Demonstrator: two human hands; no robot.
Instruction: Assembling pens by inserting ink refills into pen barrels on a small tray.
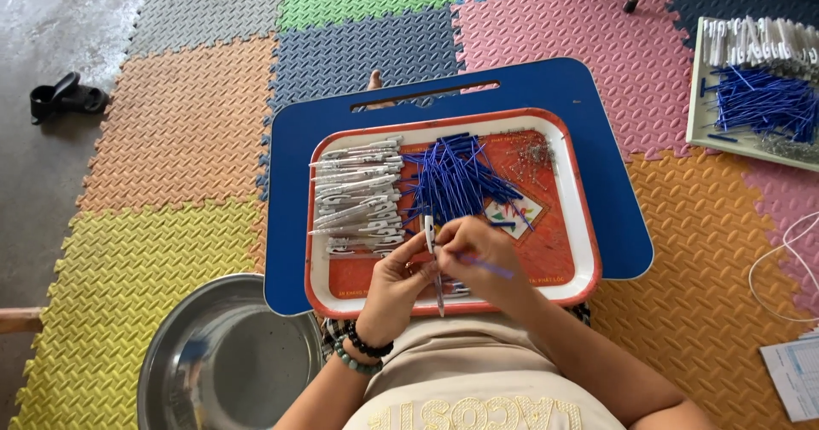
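Observation:
My left hand and my right hand meet over the near edge of a red and white tray. Together they hold a slim white pen barrel pointing down toward me. A thin blue refill sticks out of my right hand's fingers. On the tray lie a row of white pen barrels at the left, a heap of blue refills in the middle and small metal springs at the far right. The tray rests on a blue lap desk.
A steel basin stands on the foam mat floor at my left. Another tray with white barrels and blue refills lies at the upper right. A black sandal sits at the far left; a white cable and paper at right.

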